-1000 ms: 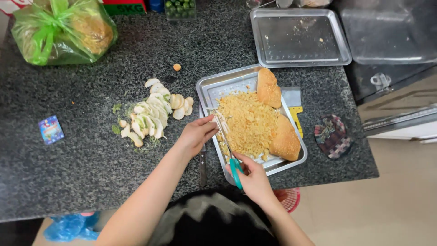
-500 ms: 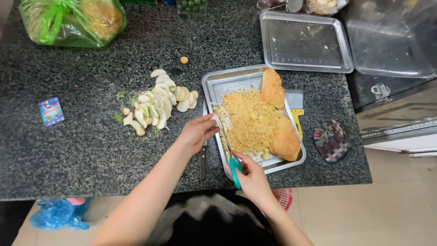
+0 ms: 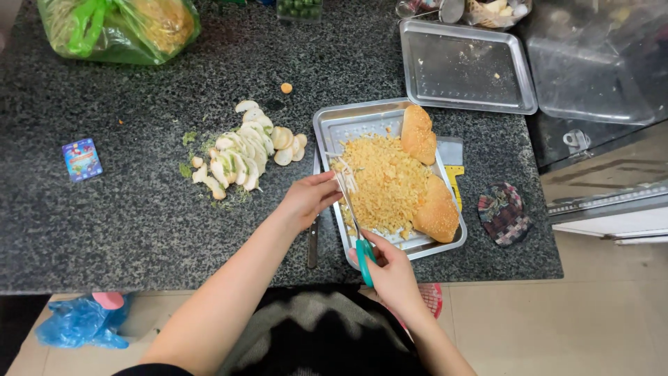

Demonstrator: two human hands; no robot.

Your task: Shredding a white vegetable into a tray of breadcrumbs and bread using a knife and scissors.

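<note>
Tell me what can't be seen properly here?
- Scissors: blades too thin to tell open or shut.
- Knife: partly hidden under the left hand.
- Green bag: cut off by the top edge.
- Right hand: fingers cover the teal handle.

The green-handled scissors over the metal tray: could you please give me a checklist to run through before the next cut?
1. Right hand grips the green-handled scissors: ok.
2. Left hand holds pale strands at the blade tips, fingers close to the blades: not ok.
3. Rectangular metal tray lies flat on the dark speckled counter: ok, though its near corner reaches the counter edge.
4. Two golden bread pieces lie away from the blades: ok.
5. Dark-handled knife lies beside the tray under the left wrist: not ok.
6. Blades open or closed: cannot tell.
</note>
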